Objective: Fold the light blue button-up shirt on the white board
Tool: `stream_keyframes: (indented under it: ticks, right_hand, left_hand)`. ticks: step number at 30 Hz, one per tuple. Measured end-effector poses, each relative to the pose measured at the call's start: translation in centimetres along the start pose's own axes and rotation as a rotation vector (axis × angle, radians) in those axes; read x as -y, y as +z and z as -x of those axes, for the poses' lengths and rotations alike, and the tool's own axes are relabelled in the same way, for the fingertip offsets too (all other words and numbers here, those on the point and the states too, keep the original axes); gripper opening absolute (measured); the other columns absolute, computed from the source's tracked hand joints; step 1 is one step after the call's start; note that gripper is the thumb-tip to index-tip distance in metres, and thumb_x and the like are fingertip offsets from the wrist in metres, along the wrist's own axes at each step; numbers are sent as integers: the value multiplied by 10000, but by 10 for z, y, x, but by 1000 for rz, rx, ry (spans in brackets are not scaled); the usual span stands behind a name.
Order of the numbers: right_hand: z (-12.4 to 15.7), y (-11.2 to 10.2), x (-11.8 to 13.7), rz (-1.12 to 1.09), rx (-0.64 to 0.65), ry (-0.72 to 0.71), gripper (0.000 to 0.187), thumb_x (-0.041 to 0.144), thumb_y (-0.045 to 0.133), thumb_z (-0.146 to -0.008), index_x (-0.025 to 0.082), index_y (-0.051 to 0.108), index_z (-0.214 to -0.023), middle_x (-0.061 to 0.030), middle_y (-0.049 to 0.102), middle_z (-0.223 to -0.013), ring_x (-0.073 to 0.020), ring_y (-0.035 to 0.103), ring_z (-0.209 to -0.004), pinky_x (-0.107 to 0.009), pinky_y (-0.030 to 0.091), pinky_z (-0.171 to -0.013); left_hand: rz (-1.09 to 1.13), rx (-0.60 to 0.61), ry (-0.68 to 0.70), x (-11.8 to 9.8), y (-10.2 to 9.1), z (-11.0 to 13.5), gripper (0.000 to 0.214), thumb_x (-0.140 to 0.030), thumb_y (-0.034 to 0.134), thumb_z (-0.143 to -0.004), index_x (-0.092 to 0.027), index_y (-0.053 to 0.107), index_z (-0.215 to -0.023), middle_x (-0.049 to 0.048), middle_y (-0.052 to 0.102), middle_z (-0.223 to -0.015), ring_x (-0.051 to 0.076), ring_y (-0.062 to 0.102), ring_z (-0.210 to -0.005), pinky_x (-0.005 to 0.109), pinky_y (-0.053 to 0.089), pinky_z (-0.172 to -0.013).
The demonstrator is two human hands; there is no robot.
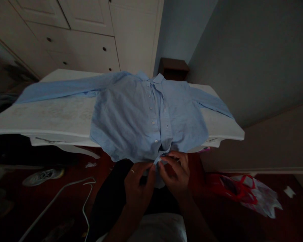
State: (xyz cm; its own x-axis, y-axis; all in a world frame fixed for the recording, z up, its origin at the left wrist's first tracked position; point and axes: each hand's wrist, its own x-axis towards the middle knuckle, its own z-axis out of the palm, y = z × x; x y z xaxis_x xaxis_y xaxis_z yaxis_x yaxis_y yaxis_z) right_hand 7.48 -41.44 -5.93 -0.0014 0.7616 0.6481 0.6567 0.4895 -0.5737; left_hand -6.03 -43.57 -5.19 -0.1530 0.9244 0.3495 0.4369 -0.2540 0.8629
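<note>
A light blue button-up shirt [126, 114] lies spread on a white table, collar at the far side and sleeves stretched out to both sides. Its front hangs over the near edge toward my lap. My left hand [138, 181] pinches the front edge near the hem. Close beside it, my right hand [175, 169] pinches the same edge, with a small pale button between its fingertips. Above my hands the placket is unfastened, and several white buttons run up the shirt's left-hand panel. Near the collar the two panels meet.
The white table [65, 117] has drawers under its near edge. White cabinets [88, 43] stand behind it, and a small brown box-like stand [174, 67] is in the corner. On the dark red floor are a shoe [42, 177], a white cable [58, 195] and plastic bags [252, 191].
</note>
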Motion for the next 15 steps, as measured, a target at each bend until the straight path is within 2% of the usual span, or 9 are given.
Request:
stream_keyframes:
  ticks: [3, 6, 9, 11, 15]
  right_hand:
    - [6, 2, 0, -48, 25, 35, 204, 156, 655, -805, 252, 673, -984, -54, 604, -922, -201, 582, -875, -350, 508, -716]
    - [12, 2, -2, -123, 89, 82, 145, 175, 631, -833, 240, 671, -957, -48, 634, -887, -193, 599, -855, -354, 511, -736]
    - [17, 1, -10, -212, 101, 168, 122, 212, 611, -854, 239, 660, -962, -45, 647, -904, -195, 610, -877, -360, 510, -762]
    - [18, -1, -17, -236, 85, 247, 140, 228, 600, -861, 242, 650, -991, -43, 642, -934, -196, 606, -906, -361, 504, -785]
    - [9, -6, -27, -229, 75, 313, 174, 252, 600, -862, 237, 626, -1034, -47, 634, -972, -185, 595, -898, -343, 493, -784]
  left_hand:
    - [103, 102, -207, 5, 1, 7, 165, -326, 554, -875, -193, 647, -848, 14, 662, -764, 148, 601, -691, 246, 468, -633]
    - [358, 230, -454, 16, 3, 9, 257, -393, 505, -875, -181, 593, -760, -4, 579, -681, 128, 530, -620, 221, 434, -570]
    - [520, 258, -630, 28, 8, 10, 258, -408, 491, -838, -185, 526, -712, -18, 499, -647, 123, 477, -606, 219, 414, -565]
    - [507, 299, -635, 33, 12, 12, 248, -405, 489, -827, -187, 521, -714, -23, 478, -650, 124, 465, -615, 220, 399, -575]
    - [357, 364, -497, 38, 19, 18, 249, -387, 476, -854, -180, 539, -730, -19, 481, -675, 127, 463, -637, 227, 379, -594]
